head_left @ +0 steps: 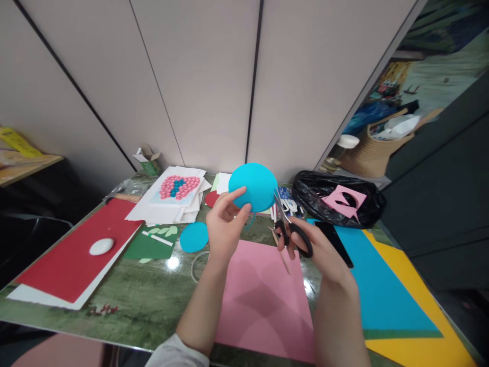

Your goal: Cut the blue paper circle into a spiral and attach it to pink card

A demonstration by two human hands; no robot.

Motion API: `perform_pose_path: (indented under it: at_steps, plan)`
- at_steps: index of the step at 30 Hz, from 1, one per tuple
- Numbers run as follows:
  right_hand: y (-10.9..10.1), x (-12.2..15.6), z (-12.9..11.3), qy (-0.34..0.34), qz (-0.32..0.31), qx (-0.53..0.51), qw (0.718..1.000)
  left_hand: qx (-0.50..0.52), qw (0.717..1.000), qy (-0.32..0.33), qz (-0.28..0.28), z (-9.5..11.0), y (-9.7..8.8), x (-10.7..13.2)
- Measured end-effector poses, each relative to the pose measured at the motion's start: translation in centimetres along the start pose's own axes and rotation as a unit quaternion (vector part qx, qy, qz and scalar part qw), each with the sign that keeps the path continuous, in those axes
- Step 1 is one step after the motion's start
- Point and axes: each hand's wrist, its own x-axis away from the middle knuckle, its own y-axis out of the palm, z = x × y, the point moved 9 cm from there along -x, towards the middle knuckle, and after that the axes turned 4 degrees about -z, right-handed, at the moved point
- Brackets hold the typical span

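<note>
Between the thumb and fingers of my left hand (225,224) a round blue paper disc (255,183) is pinched, held up above the table. My right hand (319,250) has its fingers through the black handles of a pair of scissors (281,216). Their blades point up at the disc's right edge; whether they touch the paper I cannot tell. Under my hands lies a pink paper sheet (263,300). A second, smaller blue disc (194,237) rests on the table left of my left wrist, just above a pale ring (196,267) partly hidden by my forearm.
At left are red paper (80,250) with a white oval object (101,246), green paper (148,247) and white sheets bearing a pink-and-blue design (179,187). At right, a black plastic bag (317,191) holds pink scrap; a dark phone (336,244), blue (389,285) and yellow sheets (424,351) lie nearby.
</note>
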Motion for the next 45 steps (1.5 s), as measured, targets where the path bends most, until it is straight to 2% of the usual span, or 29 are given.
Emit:
perform_pose_path:
  at_steps: [5,12,19,32,45]
  plan:
    - [-0.3,-0.1,-0.3,-0.005,0.031,-0.013,0.999,0.008,0.999,-0.020,-0.038,-0.5,0.7,0.0]
    - [-0.7,-0.1,-0.3,0.020,0.066,-0.003,0.998,-0.001,0.998,-0.015,-0.067,-0.2,1.2,0.1]
    - [-0.8,0.2,-0.2,0.037,0.078,0.010,0.996,-0.026,0.998,-0.014,-0.060,0.2,1.0,0.1]
    - [-0.6,0.3,-0.7,0.011,0.088,0.044,0.995,-0.041,0.998,0.012,-0.050,1.2,0.9,0.2]
    - [-0.8,0.3,-0.1,0.019,0.088,0.045,0.995,-0.030,0.999,-0.013,-0.033,0.7,0.5,0.5]
